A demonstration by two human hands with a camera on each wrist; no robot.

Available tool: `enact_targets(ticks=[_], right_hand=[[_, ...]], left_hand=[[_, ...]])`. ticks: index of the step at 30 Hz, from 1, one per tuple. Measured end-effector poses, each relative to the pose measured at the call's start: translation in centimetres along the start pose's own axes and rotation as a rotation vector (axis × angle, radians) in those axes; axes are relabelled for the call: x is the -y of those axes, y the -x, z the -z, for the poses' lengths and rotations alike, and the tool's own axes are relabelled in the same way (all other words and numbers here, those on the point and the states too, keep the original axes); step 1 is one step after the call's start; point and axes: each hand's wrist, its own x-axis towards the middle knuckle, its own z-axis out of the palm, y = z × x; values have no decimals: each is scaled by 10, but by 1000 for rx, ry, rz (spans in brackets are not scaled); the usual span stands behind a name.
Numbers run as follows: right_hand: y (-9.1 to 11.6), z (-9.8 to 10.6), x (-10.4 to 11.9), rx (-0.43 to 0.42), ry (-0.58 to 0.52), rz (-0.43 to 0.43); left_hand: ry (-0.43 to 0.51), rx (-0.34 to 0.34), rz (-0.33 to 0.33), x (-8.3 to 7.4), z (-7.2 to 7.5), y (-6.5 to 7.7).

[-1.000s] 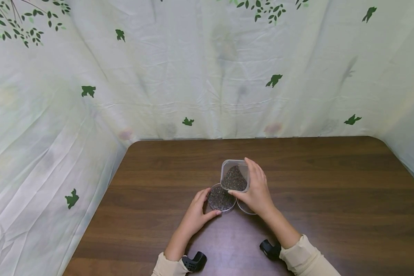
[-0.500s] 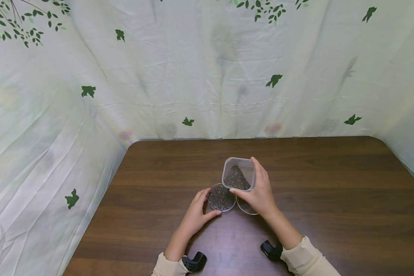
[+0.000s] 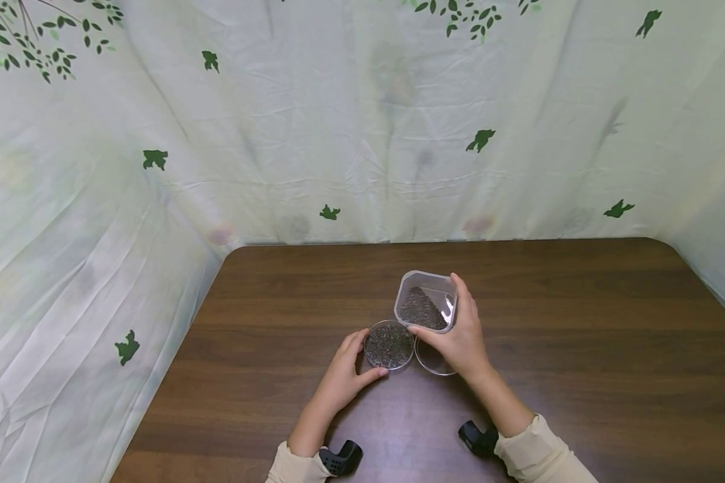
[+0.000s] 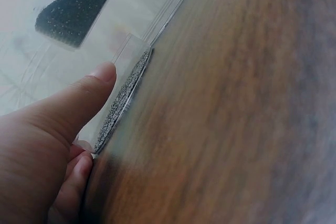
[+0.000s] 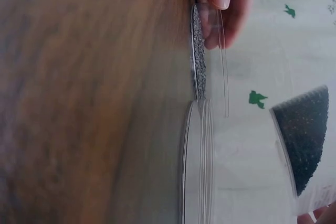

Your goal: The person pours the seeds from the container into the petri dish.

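Observation:
My left hand (image 3: 346, 376) holds a clear round petri dish (image 3: 389, 347) on the table, thumb at its near side and fingers round the far left. Dark, fine grains cover the dish's bottom, and its low wall shows in the left wrist view. With thumb and fingers my right hand (image 3: 458, 339) grips a clear, square plastic tub (image 3: 440, 283) just up and right of that dish. More dark grains (image 5: 307, 135) lie in the tilted tub, banked to one side. Under the right hand sits a second clear round dish (image 3: 431, 358), partly hidden by it.
The brown wooden table (image 3: 278, 288) runs back to a pale curtain (image 3: 362, 134) printed with green leaves and birds. Black wrist devices (image 3: 342, 459) sit at both sleeves, near the table's front.
The right hand has moved the tub right and slightly away from the filled dish, uncovering more of that dish. More of the tub's bare inside shows. The left hand has stayed still.

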Motion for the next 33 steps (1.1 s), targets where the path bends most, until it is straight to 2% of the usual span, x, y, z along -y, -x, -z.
enact_targets(ticks=[8,20,33], right_hand=[[-1,3,-2,-43,-23,-5],[-1,8,-9,-111,-64,-12],[-1,16,-13,-141,-92,-50]], left_hand=[[-3,3,12,-2,0,0],[0,-8,-6,0,-1,-2],[0,-3,0,-1,0,-1]])
